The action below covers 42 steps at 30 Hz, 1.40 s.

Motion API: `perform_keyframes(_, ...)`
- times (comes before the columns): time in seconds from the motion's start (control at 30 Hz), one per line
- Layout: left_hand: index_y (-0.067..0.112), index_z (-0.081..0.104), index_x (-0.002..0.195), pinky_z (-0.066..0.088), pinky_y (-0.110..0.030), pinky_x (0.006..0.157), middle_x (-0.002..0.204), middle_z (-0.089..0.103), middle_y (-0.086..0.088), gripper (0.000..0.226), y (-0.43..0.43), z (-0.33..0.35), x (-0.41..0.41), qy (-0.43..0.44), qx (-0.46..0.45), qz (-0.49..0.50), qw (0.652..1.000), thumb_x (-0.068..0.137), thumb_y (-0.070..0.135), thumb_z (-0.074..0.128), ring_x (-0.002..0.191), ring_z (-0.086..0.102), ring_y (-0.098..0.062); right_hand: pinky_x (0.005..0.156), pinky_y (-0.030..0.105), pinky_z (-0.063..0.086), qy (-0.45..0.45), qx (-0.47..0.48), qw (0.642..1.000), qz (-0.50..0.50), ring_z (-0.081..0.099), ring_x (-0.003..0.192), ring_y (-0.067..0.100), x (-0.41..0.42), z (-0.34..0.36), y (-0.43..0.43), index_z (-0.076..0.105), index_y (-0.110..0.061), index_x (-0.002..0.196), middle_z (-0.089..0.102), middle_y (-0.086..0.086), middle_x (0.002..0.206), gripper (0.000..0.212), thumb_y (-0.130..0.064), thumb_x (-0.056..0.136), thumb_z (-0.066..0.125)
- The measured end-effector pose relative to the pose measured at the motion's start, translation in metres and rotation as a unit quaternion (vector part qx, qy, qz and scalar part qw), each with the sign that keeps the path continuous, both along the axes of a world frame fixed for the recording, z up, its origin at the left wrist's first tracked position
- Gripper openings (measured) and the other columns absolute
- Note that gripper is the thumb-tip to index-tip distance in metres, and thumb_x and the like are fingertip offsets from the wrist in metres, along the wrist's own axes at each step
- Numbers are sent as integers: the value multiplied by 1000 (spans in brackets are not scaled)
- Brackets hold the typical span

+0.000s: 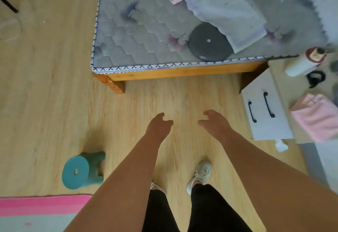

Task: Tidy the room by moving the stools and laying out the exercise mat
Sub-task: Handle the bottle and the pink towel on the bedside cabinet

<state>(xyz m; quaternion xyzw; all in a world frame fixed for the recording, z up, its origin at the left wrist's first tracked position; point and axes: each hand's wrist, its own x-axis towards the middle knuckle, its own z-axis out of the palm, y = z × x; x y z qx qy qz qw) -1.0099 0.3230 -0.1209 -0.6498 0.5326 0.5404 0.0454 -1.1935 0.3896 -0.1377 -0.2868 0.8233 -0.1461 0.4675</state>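
Observation:
A small teal stool [80, 171] lies tipped on its side on the wooden floor at the lower left. A pink and grey mat [40, 211] lies flat at the bottom left corner, just below the stool. A dark grey round disc [208, 42], perhaps a stool seat, rests on the mattress near its front edge. My left hand [159, 125] and my right hand [214, 121] are stretched out over bare floor, fingers loosely curled, holding nothing. Both are apart from the stool and the mat.
A low bed [139, 35] with a grey quilted mattress and wooden frame fills the top, strewn with towels. A white drawer unit [265, 110] stands at the right with a bottle, a pink cloth and a black item. My feet are on the floor below.

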Motion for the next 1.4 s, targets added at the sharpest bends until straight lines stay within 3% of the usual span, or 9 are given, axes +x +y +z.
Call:
perform_keyframes(0.43, 19, 31, 147, 34, -34, 105, 151, 34, -7, 61, 45, 14, -265, 16, -21, -234, 972, 92, 29, 54, 133, 41, -24, 81, 25, 35, 19, -21, 974, -225, 53, 99, 16, -233, 17, 107, 51, -19, 134, 58, 3, 119, 52, -28, 85, 65)
perform_keyframes(0.6, 17, 28, 149, 32, -34, 107, 154, 29, -7, 61, 42, 7, -345, 24, -15, -327, 945, 94, 30, 51, 139, 33, -24, 87, 25, 37, 24, -21, 954, -298, 53, 117, 20, -285, 12, 119, 51, -20, 133, 54, 4, 134, 52, -26, 83, 67)
perform_keyframes(0.77, 21, 29, 148, 41, -31, 99, 147, 40, -6, 58, 25, 0, -429, 36, -2, -376, 926, 94, 28, 49, 129, 45, -23, 98, 31, 41, 36, 0, 939, -342, 50, 123, 22, -336, 11, 119, 49, -18, 135, 51, 6, 138, 53, -22, 85, 66)
perform_keyframes(0.83, 22, 30, 148, 39, -32, 101, 149, 37, -4, 58, 17, -3, -456, 30, -1, -394, 919, 93, 29, 49, 132, 41, -23, 93, 30, 42, 36, 6, 936, -351, 53, 119, 22, -355, 8, 116, 48, -18, 135, 53, 7, 136, 53, -22, 86, 66)
perform_keyframes(0.9, 21, 31, 147, 37, -27, 92, 149, 38, -3, 58, 9, -9, -485, 24, -6, -412, 911, 93, 29, 50, 130, 42, -21, 89, 27, 41, 31, 9, 930, -365, 53, 119, 22, -376, 3, 114, 47, -19, 136, 53, 6, 136, 53, -22, 86, 65)
perform_keyframes(1.0, 18, 34, 145, 41, -28, 85, 145, 43, -4, 56, -4, -12, -521, 18, -12, -410, 912, 92, 26, 50, 121, 49, -22, 95, 28, 41, 29, -2, 928, -373, 52, 121, 21, -403, 2, 106, 46, -18, 138, 53, 6, 137, 55, -21, 86, 65)
perform_keyframes(1.13, 6, 39, 141, 40, -30, 90, 141, 47, -15, 50, -25, -17, -566, -22, -42, -403, 914, 95, 24, 48, 126, 48, -30, 98, 28, 37, 27, -3, 939, -344, 50, 122, 19, -442, -3, 86, 44, -17, 139, 54, 5, 135, 55, -19, 87, 63)
perform_keyframes(1.23, 10, 35, 144, 38, -32, 98, 145, 42, -12, 52, -48, -23, -597, -24, -45, -373, 926, 96, 27, 46, 131, 43, -29, 94, 27, 38, 17, -18, 950, -313, 51, 119, 20, -480, -12, 64, 42, -16, 139, 54, 8, 132, 58, -16, 85, 65)
perform_keyframes(1.4, 8, 45, 137, 36, -45, 109, 141, 46, -16, 50, -70, -47, -643, -20, -35, -293, 955, 97, 38, 42, 129, 44, -33, 94, 29, 39, 36, -26, 971, -236, 51, 122, 26, -539, -37, 21, 38, -15, 141, 52, 10, 134, 64, -15, 82, 63)
